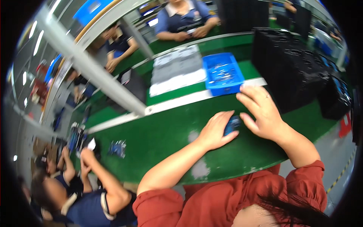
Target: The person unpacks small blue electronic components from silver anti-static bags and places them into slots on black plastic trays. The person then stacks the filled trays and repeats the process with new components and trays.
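On the green tabletop, my left hand [216, 131] curls its fingers and thumb about a small, shiny dark-blue thing [232, 125], perhaps in clear plastic; its kind is too blurred to make out. Just to the right, my right hand [261, 115] is raised with thumb and fingers apart and nothing visible in it. Its fingertips are close to the near right corner of a blue plastic bin [224, 90], which contains shiny, clear-looking small items. I cannot tell whether they touch the bin.
Stacked black trays [287, 68] stand at the right. Grey-white sheets [176, 70] lie left of the bin. A small shiny packet [117, 148] rests on the green table [162, 140] at left. A metal post [98, 73] slants across. Co-workers sit left and opposite.
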`<state>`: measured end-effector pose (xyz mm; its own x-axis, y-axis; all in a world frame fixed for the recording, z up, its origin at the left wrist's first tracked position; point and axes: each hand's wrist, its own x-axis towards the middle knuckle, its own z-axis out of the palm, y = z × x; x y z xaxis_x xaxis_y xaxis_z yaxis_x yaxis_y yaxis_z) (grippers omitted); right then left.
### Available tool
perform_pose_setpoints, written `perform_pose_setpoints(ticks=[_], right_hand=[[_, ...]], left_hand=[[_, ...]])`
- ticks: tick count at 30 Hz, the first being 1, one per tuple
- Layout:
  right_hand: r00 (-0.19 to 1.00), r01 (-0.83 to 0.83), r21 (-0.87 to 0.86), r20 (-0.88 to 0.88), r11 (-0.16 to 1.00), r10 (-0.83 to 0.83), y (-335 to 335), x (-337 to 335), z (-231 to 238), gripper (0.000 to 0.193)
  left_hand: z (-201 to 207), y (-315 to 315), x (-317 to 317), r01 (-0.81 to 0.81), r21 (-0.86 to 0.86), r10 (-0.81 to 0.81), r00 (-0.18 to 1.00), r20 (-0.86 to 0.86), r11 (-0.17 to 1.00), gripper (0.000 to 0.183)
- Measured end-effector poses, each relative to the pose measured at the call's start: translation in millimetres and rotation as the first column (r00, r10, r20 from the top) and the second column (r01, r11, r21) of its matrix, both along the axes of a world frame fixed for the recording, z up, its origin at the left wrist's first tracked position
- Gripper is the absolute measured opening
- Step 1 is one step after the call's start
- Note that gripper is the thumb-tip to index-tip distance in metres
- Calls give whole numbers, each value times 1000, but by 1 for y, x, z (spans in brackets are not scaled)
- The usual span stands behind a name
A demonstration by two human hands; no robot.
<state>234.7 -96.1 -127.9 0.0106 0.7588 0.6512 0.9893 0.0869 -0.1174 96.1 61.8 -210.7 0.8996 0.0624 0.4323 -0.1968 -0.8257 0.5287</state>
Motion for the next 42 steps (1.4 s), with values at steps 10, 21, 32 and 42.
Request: perform_pose_setpoints(ticks=[10,21,32,42], right_hand=[[957,-290,-489,-178,823,231,24,-21,-61,79],[960,-270,-394,-185,878,211,22,-22,-59,69],[896,-410,-206,-274,889,349,24,-24,-59,59],[-37,-409,60,-998,911,49,28,-27,-35,24]], left_hand=[[10,44,-65,-348,-41,350,935,61,937,32],[43,202,-263,-818,551,986,-115,118,-161,31],[53,149,-224,-958,-48,959,282,12,283,16],[77,32,-72,-278,-736,367,929,-44,617,14]])
